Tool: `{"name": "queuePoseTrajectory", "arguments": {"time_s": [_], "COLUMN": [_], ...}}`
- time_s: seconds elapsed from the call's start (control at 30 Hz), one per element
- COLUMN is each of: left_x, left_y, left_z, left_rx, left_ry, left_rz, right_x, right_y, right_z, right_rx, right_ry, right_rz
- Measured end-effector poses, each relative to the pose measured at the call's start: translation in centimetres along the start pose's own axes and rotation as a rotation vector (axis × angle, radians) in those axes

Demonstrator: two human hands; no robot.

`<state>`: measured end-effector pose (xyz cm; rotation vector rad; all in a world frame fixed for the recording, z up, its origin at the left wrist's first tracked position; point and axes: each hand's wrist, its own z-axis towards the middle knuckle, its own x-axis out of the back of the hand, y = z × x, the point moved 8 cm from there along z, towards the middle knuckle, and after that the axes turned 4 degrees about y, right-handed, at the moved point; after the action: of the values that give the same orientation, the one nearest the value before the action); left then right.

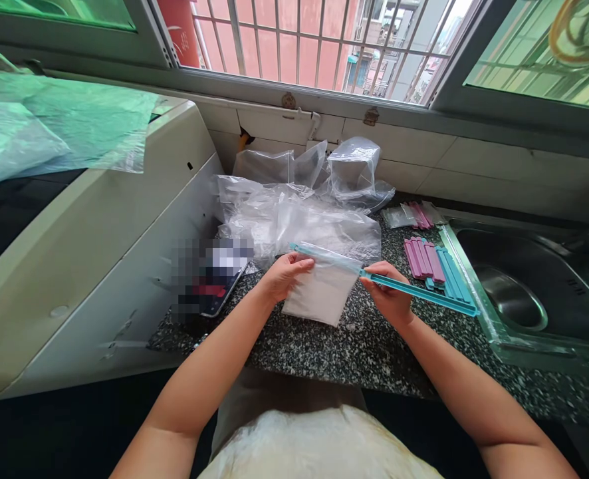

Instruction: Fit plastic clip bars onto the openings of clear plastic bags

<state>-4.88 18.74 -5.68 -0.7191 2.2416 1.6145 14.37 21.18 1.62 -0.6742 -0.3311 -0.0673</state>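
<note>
A small clear plastic bag point(322, 293) with pale contents is held over the counter, its top edge toward the window. Along that edge runs one strip of a long teal bag sealing clip; the clip's other arm point(424, 291) sticks out to the right, swung open. My left hand point(288, 274) is closed on the bag's upper left corner, thumb on top, beside the strip's end. My right hand point(388, 293) is closed round the clip near its joint, at the bag's upper right corner. Some fingers of both hands are hidden.
Crumpled clear plastic bags point(299, 216) are heaped behind my hands. Pink clips point(424, 259) and teal clips point(454, 276) lie beside the metal sink point(511, 293) at right. A phone point(225, 286), partly blurred out, lies left, near a large pale appliance point(139, 226).
</note>
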Motion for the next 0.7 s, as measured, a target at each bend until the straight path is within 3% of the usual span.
{"name": "queuePoseTrajectory", "arguments": {"time_s": [0.4,0.7], "left_x": [-0.01,-0.03], "left_y": [-0.73,-0.63], "left_z": [0.15,0.27], "left_rx": [0.078,0.053], "left_ry": [-0.006,0.023], "left_rz": [0.104,0.053], "right_x": [-0.31,-0.35], "right_y": [-0.07,0.05], "right_z": [-0.07,-0.04], "right_rx": [0.005,-0.006], "right_ry": [-0.041,-0.067], "right_rz": [-0.008,-0.046]}}
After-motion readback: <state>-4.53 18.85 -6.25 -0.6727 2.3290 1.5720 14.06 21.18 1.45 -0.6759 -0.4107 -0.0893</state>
